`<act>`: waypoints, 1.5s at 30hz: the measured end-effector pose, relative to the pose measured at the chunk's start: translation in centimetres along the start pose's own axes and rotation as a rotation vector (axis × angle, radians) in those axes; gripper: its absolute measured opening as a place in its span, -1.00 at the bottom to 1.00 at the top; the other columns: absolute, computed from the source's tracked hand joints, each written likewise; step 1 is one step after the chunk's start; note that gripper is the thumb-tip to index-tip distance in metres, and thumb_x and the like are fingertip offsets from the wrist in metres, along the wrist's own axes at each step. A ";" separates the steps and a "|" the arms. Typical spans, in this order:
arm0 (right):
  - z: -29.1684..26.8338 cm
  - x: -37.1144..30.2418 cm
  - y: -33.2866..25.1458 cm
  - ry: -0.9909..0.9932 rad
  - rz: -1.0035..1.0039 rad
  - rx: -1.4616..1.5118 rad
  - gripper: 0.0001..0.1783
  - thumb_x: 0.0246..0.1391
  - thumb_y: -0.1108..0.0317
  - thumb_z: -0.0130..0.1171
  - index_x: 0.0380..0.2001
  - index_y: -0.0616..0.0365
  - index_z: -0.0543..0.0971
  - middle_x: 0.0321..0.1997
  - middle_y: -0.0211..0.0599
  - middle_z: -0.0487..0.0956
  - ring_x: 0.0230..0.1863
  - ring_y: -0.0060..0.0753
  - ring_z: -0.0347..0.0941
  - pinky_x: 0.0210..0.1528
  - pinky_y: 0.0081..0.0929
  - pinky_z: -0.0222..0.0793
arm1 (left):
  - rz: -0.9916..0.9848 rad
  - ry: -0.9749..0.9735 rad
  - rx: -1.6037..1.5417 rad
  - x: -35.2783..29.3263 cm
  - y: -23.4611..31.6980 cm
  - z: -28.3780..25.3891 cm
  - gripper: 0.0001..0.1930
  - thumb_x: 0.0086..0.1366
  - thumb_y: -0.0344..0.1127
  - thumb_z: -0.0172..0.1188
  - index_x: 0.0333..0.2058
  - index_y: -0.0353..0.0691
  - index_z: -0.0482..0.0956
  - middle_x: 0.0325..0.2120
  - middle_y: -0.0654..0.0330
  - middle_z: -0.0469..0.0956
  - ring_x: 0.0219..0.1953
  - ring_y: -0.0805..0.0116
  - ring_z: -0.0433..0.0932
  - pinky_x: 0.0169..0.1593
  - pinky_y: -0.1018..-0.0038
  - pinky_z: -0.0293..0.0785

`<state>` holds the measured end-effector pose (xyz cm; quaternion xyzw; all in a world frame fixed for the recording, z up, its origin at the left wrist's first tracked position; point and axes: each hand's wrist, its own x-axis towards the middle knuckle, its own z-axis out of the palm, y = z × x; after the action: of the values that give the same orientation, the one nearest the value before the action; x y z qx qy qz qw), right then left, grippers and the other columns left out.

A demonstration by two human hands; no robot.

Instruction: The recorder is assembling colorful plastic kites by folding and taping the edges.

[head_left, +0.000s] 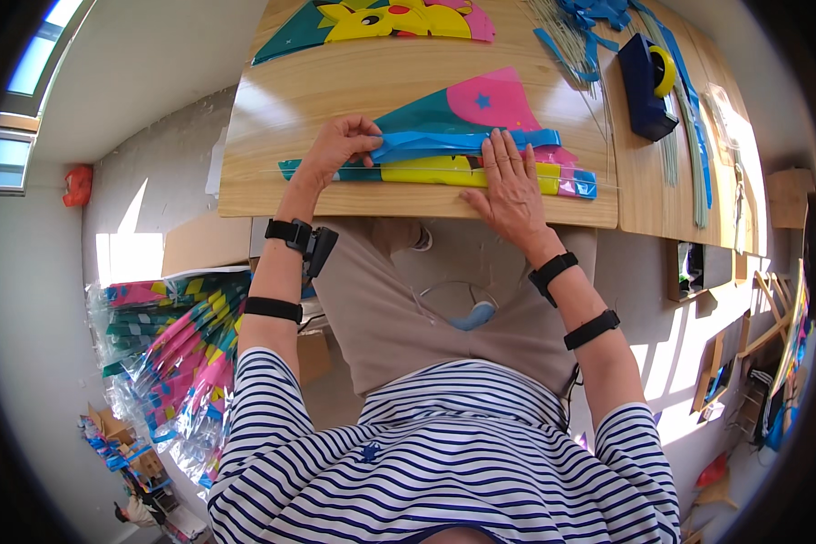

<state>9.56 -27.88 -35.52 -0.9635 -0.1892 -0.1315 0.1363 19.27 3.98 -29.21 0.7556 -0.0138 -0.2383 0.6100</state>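
Note:
A folded kite-like sheet (422, 112) in teal, pink and yellow lies near the table's front edge, its pointed part spreading away from me. A blue plastic ribbon (431, 145) stretches across it from left to right. Between thumb and fingers, my left hand (337, 150) pinches the ribbon's left end. My right hand (514, 186) lies flat with fingers extended, pressing on the ribbon and the sheet's yellow folded band (426, 172). A thin pale rod runs along that band and passes beneath my right hand.
Another printed sheet (408, 23) lies at the table's far side. A dark blue tape dispenser (644, 91) stands to the right, beside thin rods (669, 168) and blue strips (597, 13). Plastic-wrapped colourful bundles (177, 349) fill a box at my lower left.

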 end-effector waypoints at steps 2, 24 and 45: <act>0.0 0.0 0.0 0.000 0.000 0.000 0.00 0.22 -0.26 0.11 0.44 0.34 0.22 0.58 0.07 0.12 0.63 0.01 -0.08 0.61 0.11 -0.36 | -0.009 0.004 0.030 0.1 -0.1 -0.2 -0.92 0.27 -0.44 0.37 -0.27 -0.22 0.66 -0.45 0.31 0.62 -0.50 0.54 0.60 -0.41 0.68 0.36; 0.0 0.0 -0.1 -0.009 0.016 -0.005 0.02 0.24 -0.32 0.06 0.48 0.25 0.16 0.59 0.07 0.10 0.63 0.01 -0.10 0.61 0.13 -0.37 | -0.053 0.070 0.145 2.5 -0.1 -0.4 -0.91 0.23 -0.40 0.38 -0.31 -0.24 0.67 -0.48 0.30 0.65 -0.58 0.53 0.59 -0.51 0.66 0.34; -0.1 0.1 -0.2 -0.015 0.007 -0.020 0.00 0.25 -0.31 0.04 0.47 0.26 0.18 0.58 0.08 0.10 0.63 0.02 -0.10 0.61 0.14 -0.36 | 0.281 0.096 0.715 3.2 0.4 -1.0 -0.86 0.17 -0.38 0.35 -0.39 -0.34 0.64 -0.55 0.12 0.60 -0.43 0.33 0.56 -0.28 0.40 0.49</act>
<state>9.54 -27.67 -35.33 -0.9664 -0.1857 -0.1256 0.1255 22.54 3.75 -29.77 0.9217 -0.1708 -0.0970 0.3345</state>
